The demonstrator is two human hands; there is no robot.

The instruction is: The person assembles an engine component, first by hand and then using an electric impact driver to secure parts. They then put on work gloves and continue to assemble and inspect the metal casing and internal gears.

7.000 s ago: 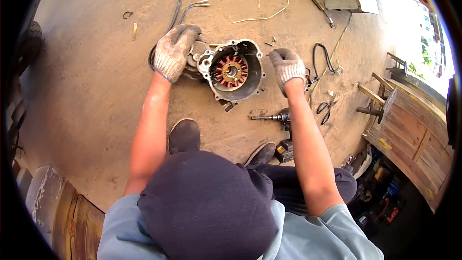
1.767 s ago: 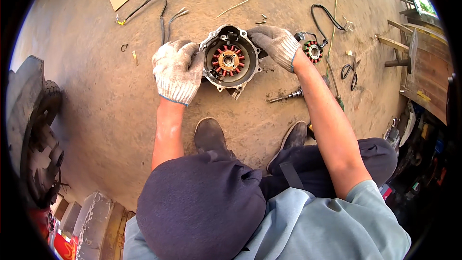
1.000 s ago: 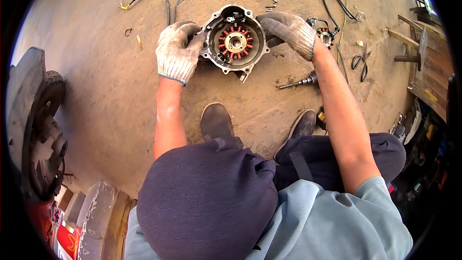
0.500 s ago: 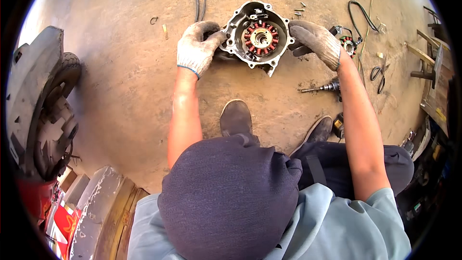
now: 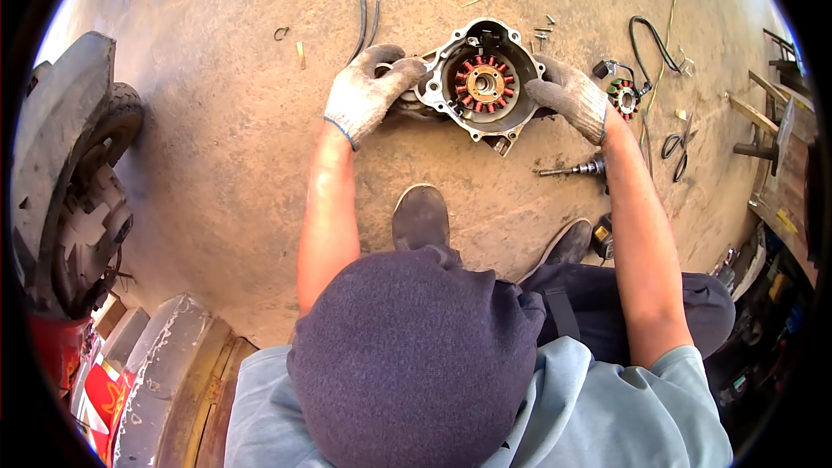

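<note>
A round metal engine cover is held between my two gloved hands with its hollow side up. Inside sits a stator with copper-red coils around a central hub. My left hand grips the cover's left edge, and a black cable runs away from beside that hand. At the right rim, my right hand is closed with the thumb over the edge and the other fingers mostly hidden below. Both gloves are pale knit with grey, soiled palms.
Right of my right hand lie a second stator with wiring, scissors and a power drill. Several bolts lie beyond the cover. A vehicle part with a tire stands left; a wooden frame stands right.
The cover has turned slightly and tilted, showing more of its inner right wall. My right hand has closed over the right rim. The whole view has shifted a little.
</note>
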